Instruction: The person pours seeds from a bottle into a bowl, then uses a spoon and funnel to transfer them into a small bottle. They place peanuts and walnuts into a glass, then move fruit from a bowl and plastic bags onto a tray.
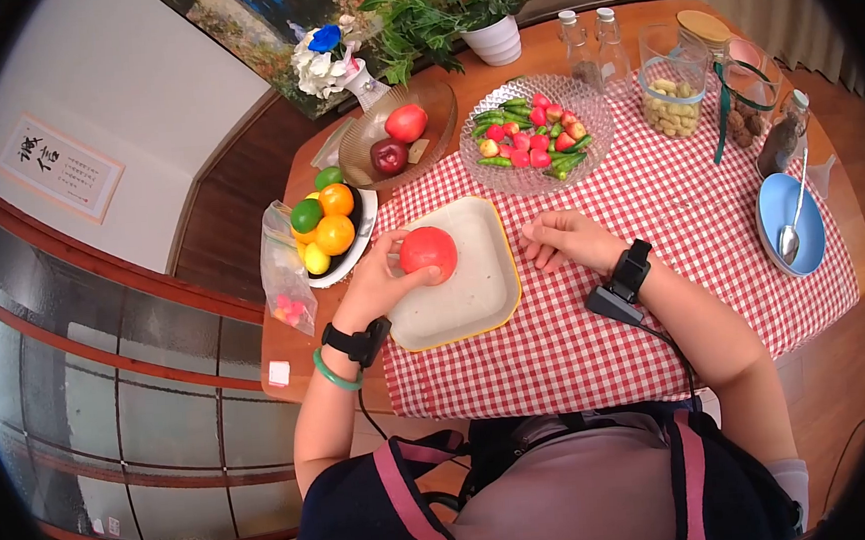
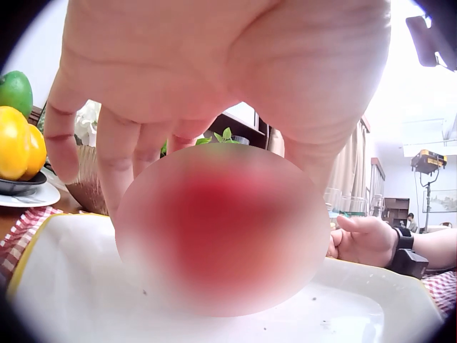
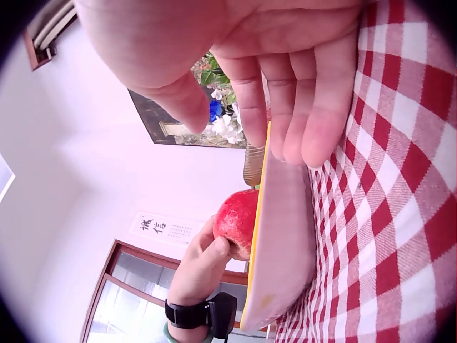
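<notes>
My left hand (image 1: 378, 282) grips a red apple (image 1: 429, 254) over the left part of a white tray (image 1: 461, 313) with a yellow rim. Thumb and fingers reach around the fruit from two sides; in the left wrist view the apple (image 2: 225, 236) is blurred, close over the tray's floor. In the right wrist view, the apple (image 3: 237, 223) shows above the rim. My right hand (image 1: 576, 237) holds nothing and rests by the tray's right side, its fingers (image 3: 325, 128) loosely bent near the checked cloth (image 3: 400, 236).
A plate of oranges (image 1: 335, 235), lemon and green fruit stands left, beside a plastic bag (image 1: 287, 270). Behind are a glass bowl (image 1: 436, 104) with two red fruits and a glass bowl (image 1: 591, 93) of peppers and small red fruit. Jars (image 1: 677, 102) and a blue bowl (image 1: 810, 244) stand right.
</notes>
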### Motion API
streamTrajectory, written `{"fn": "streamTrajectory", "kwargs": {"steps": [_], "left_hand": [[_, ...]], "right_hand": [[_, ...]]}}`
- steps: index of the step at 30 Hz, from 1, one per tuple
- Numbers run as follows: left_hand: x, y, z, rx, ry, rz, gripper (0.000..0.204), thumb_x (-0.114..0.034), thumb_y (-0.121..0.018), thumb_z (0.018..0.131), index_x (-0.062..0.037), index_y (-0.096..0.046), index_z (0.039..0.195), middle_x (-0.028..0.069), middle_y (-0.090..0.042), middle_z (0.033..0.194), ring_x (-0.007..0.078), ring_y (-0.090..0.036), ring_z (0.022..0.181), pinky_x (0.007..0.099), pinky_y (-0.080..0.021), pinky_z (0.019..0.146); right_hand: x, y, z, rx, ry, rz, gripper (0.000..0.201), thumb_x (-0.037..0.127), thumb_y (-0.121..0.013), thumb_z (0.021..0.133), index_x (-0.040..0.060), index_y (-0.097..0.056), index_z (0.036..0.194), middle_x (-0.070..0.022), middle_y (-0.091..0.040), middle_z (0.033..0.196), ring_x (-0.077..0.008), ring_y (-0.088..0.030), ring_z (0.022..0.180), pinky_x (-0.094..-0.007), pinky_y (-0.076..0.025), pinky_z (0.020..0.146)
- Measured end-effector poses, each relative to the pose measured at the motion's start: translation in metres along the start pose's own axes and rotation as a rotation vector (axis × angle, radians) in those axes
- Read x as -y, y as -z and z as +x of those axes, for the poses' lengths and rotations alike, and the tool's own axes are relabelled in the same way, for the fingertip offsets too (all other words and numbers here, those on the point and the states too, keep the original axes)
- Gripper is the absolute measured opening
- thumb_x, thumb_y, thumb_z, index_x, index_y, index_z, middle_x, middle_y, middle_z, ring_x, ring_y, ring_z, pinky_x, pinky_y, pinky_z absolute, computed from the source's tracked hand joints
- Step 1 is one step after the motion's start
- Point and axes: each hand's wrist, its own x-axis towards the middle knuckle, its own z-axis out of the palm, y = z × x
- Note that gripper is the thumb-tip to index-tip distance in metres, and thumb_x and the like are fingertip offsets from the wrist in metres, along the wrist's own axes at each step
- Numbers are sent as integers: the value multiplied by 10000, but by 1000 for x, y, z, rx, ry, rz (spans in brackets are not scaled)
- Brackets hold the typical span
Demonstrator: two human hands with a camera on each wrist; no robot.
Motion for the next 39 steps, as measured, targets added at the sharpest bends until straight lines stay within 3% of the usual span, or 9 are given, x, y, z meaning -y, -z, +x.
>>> {"fn": "streamTrajectory", "kwargs": {"steps": [8,14,16,20,24,27,31,35,39], "left_hand": [[-11,-3,-5,74,-8,-84,664,-340,-802,708,-12,-516,1210,103,-622,1029,145,-595,881,285,-492,780],[-29,4,-5,126,-42,281,642,-321,-782,729,0,-514,1216,90,-640,974,140,-597,803,284,-497,725],[-24,11,12,55,-103,-52,632,-274,-780,740,0,-498,1235,80,-626,995,101,-586,751,248,-500,682],[-57,32,54,-277,-195,-66,692,-301,-788,749,30,-455,1257,90,-603,1060,76,-565,732,226,-495,677],[-41,42,125,-372,-259,87,735,-334,-787,752,48,-440,1275,137,-600,1078,151,-614,858,259,-506,742],[-25,45,167,-471,-201,278,757,-536,-728,722,33,-539,1185,185,-645,1034,264,-644,916,339,-500,801],[-29,57,198,-310,44,385,723,-680,-543,771,-12,-689,1005,197,-681,943,316,-639,953,390,-464,863],[-59,62,208,-331,212,577,413,-443,-569,855,-133,-659,1112,119,-658,1108,335,-570,1105,502,-360,952],[-23,71,253,-365,109,801,530,-345,-615,827,-122,-506,1295,130,-602,1216,293,-563,1137,502,-374,954]], "right_hand": [[1,0,0,-21,-22,-23,352,336,-476,975,7,-602,984,-62,-612,809,-125,-609,675,-241,-543,641],[-3,3,3,-20,-17,2,350,320,-459,985,0,-598,968,-67,-613,790,-132,-614,658,-244,-545,627],[-3,3,3,-19,-17,15,348,317,-458,986,-1,-598,959,-67,-613,785,-133,-615,655,-244,-545,624],[0,2,0,-29,-17,35,381,358,-488,968,-1,-601,915,-64,-602,774,-130,-608,644,-243,-540,611],[-4,4,2,-13,-7,51,377,353,-500,964,-8,-599,918,-69,-601,772,-129,-611,641,-252,-545,598],[-3,6,2,-4,-28,41,325,290,-476,981,-12,-593,962,-78,-625,791,-141,-626,654,-256,-554,617],[-5,7,3,6,-31,59,312,289,-497,973,-8,-591,948,-75,-627,776,-140,-629,650,-256,-554,615],[-6,9,4,25,-33,97,322,299,-510,966,-12,-591,950,-70,-609,782,-136,-622,659,-254,-550,614],[-6,9,3,42,-29,107,310,290,-522,961,-14,-585,949,-66,-600,784,-136,-618,666,-257,-548,616]]}}
